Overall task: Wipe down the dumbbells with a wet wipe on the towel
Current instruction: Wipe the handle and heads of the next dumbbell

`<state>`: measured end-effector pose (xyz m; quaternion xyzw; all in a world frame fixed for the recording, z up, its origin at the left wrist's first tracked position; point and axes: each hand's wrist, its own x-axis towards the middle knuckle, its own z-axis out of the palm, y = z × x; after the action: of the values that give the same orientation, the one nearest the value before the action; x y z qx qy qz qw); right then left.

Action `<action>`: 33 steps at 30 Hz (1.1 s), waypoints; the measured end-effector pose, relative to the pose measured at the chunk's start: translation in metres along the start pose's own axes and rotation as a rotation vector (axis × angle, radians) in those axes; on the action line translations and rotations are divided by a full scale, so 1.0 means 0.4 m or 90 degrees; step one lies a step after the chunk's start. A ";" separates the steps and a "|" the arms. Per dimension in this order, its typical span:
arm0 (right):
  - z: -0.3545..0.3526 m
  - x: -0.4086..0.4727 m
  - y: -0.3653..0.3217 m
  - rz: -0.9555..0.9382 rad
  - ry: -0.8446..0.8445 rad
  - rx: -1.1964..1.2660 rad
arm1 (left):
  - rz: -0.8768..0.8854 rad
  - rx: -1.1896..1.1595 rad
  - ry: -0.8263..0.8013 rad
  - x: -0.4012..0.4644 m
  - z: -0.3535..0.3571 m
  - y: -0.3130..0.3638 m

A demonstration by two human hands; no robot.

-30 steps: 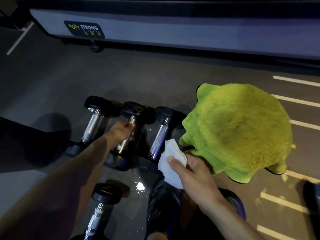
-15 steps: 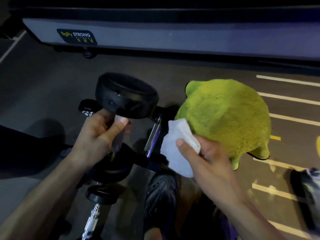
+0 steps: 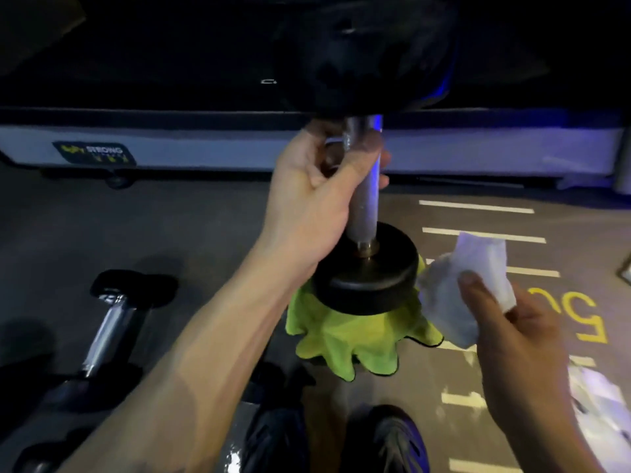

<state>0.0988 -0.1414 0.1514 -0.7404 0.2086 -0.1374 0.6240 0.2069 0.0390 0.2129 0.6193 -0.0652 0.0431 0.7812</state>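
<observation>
Black-ended chrome-handled dumbbell point(image 3: 365, 213): upright above lime-green towel point(image 3: 345, 336), gripped by left hand point(image 3: 307, 206); right hand point(image 3: 512, 329) pinches white wet wipe point(image 3: 457, 288). Grey base label point(image 3: 94, 153): "STRONG".

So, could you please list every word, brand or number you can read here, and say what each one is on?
"STRONG": dark sticker on the pale base of the machine behind; the yellow word before it and the small line beneath are too blurred to read.
"50": yellow paint on the floor, lying sideways and partly hidden by the right hand.
Small white mark on the dark panel above: unreadable.
</observation>
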 end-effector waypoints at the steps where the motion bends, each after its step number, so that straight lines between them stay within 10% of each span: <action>1: 0.001 0.004 -0.004 -0.007 0.003 -0.010 | 0.002 0.015 0.002 0.007 0.005 -0.005; 26: 0.159 0.124 -0.125 -0.351 -0.213 -0.292 | 0.010 0.173 0.137 0.085 -0.048 0.028; 33: 0.152 0.117 -0.115 -0.342 -0.235 -0.308 | 0.160 0.226 0.015 0.102 -0.094 0.052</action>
<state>0.1741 -0.1050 0.1828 -0.9063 -0.0813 -0.1070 0.4006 0.2459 0.0798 0.2308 0.7334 -0.1244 0.1582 0.6493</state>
